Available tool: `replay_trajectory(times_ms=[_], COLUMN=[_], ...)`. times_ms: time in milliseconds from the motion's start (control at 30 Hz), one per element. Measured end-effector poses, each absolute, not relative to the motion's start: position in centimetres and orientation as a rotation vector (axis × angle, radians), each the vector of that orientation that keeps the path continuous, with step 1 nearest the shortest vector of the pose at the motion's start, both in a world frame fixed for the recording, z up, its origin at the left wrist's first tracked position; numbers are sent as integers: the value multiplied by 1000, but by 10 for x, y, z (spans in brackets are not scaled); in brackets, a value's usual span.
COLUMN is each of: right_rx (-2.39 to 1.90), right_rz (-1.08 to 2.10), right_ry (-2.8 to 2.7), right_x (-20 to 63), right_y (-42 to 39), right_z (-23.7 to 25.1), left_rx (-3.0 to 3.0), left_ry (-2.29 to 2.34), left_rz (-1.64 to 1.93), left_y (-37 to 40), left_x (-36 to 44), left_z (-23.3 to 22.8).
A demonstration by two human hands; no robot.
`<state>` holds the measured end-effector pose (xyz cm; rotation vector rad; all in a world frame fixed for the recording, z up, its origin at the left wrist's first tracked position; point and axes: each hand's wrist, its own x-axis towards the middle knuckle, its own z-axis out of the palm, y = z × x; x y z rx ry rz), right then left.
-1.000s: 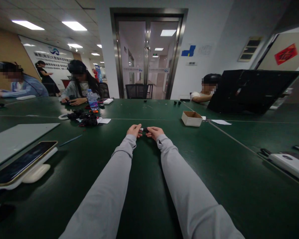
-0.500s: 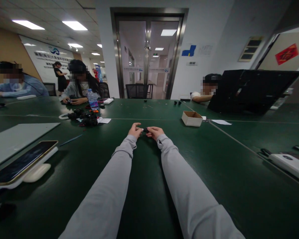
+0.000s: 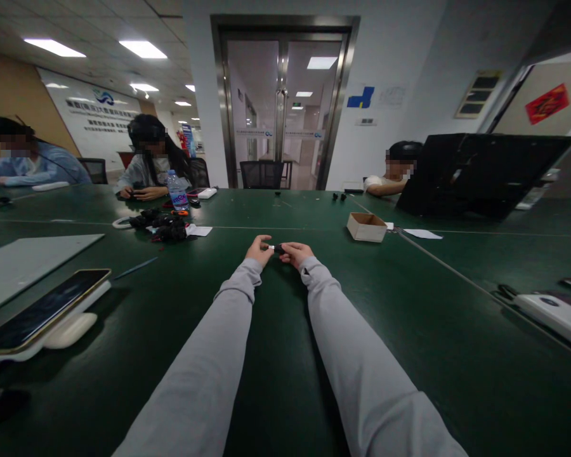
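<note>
One head-worn view looks forward and down across the counter (image 3: 457, 330), facing the door (image 3: 252, 82) from well back, with both sleeves (image 3: 195, 362) close below the door and ceiling lights (image 3: 143, 49) left of it.

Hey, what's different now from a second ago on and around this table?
The left hand's upper finger has lifted from the small dark item; whether that hand still touches it is unclear. The pale board has shifted left, and the person standing in the background is no longer visible. The right hand still grips the item; the phone and open box stayed put.
</note>
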<state>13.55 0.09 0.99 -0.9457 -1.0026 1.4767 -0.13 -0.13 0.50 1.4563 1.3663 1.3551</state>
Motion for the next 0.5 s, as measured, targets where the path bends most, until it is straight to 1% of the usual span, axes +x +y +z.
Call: replay_trajectory(times_ms=[100, 500], right_rx=[-933, -927], right_rz=[1485, 1496], right_ry=[-1011, -1030], right_x=[136, 136], right_y=[2, 1], right_z=[9, 10], left_rx=[1444, 1409], left_ry=[1360, 1370], left_rz=[1269, 1289], left_y=[-2, -2], left_x=[-2, -2], left_z=[6, 8])
